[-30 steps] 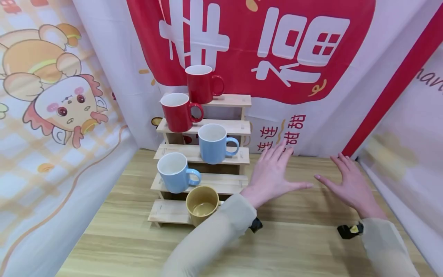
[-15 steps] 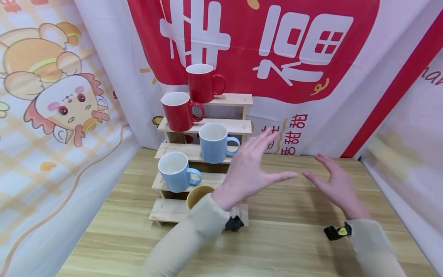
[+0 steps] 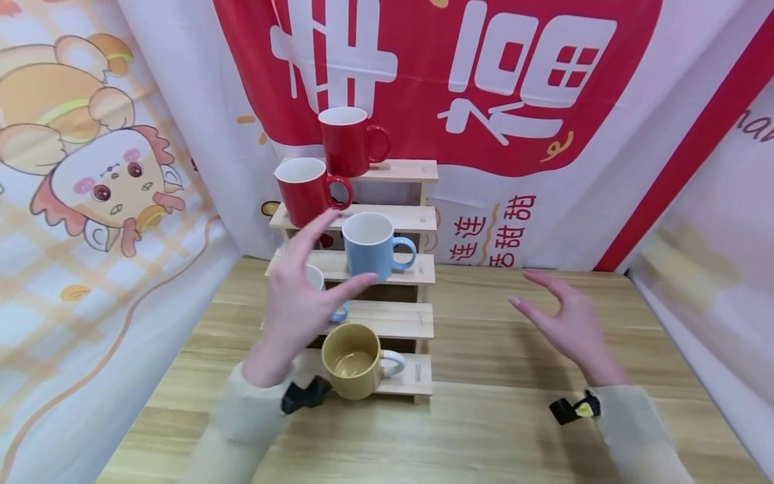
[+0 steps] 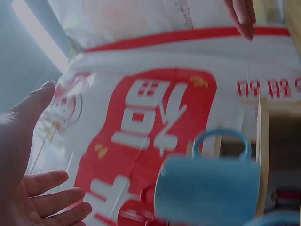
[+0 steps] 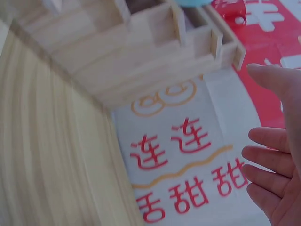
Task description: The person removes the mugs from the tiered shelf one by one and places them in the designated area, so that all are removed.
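My left hand (image 3: 293,299) is raised with fingers and thumb spread, holding nothing. In the head view it hides most of the lower light blue mug (image 3: 316,275). The other light blue mug (image 3: 365,252) stands just right of its fingers; the left wrist view shows that mug apart from the hand. Two red mugs, one on the top step (image 3: 345,148) and one below it (image 3: 299,191), stand behind. On the bottom step is a tan-yellow mug (image 3: 351,376) with a white handle. My right hand (image 3: 571,326) hovers over the table at right, fingers apart, nothing in it.
A stepped wooden rack (image 3: 393,319) carries the mugs, their visible handles pointing right. It stands on a wood-grain table (image 3: 484,430). Printed cloth walls (image 3: 605,215) enclose the back and sides.
My left hand has swept left from beside the rack to in front of the lower blue mug, uncovering the tan-yellow one. My right hand has drifted slightly left. The mugs stay in place.
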A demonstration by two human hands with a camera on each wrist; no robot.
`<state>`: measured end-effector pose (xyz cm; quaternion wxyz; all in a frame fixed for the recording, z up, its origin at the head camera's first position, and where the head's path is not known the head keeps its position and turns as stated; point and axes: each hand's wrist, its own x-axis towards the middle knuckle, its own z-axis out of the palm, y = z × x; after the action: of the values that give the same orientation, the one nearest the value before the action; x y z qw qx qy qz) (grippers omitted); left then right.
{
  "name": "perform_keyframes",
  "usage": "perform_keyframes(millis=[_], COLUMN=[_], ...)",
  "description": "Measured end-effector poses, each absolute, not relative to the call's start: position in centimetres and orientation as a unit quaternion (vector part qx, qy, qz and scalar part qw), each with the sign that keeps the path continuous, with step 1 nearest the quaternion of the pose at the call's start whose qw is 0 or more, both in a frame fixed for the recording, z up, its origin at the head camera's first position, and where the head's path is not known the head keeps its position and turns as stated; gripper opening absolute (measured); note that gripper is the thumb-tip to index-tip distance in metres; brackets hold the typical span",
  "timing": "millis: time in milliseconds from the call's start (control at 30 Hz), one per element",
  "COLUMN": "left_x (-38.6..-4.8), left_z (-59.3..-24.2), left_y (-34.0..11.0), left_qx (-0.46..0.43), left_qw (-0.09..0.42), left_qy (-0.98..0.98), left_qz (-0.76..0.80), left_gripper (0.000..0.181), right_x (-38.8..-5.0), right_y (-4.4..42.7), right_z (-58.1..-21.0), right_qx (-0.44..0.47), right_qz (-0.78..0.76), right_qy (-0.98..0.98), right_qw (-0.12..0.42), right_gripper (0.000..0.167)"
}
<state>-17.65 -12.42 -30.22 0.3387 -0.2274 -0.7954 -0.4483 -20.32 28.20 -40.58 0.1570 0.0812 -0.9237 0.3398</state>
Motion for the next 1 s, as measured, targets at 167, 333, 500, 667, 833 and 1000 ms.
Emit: perform_keyframes(millis=[167, 333, 500, 667, 833, 1000], left_x=[-17.1, -16.9, -17.2, -18.2, -18.6, -19.2], left_z=[-30.9, -32.8, -36.1, -40.7, -43.9, -45.1], left_y=[-17.3, -21.6, -25.0, -26.9, -27.0, -26.6], left_qx=[-0.129, -0.026, 0.05, 0.049, 0.031, 0.014], left_qw=[0.35, 0.319, 0.229, 0.155, 0.118, 0.118], left_qy=[-0.796, -0.808, -0.829, -0.844, -0.833, -0.811], left_qz=[-0.477, -0.494, -0.507, -0.511, -0.54, -0.573], left_gripper=[0.078, 0.063, 0.065, 0.072, 0.065, 0.06], right_x=[-19.9, -19.3, -18.8, -19.0, -20.2, -22.4], right_y=[26.8, 25.4, 23.7, 21.8, 19.8, 18.3], right_z=[-39.8, -38.9, -38.1, -36.8, -34.1, -31.1], right_qx=[0.105, 0.117, 0.113, 0.135, 0.179, 0.219], right_qz=[0.376, 0.416, 0.452, 0.48, 0.489, 0.492], right_qy=[-0.904, -0.883, -0.867, -0.851, -0.834, -0.818], right_qw=[0.176, 0.184, 0.176, 0.167, 0.18, 0.203], right_gripper=[0.058, 0.049, 0.047, 0.044, 0.043, 0.043])
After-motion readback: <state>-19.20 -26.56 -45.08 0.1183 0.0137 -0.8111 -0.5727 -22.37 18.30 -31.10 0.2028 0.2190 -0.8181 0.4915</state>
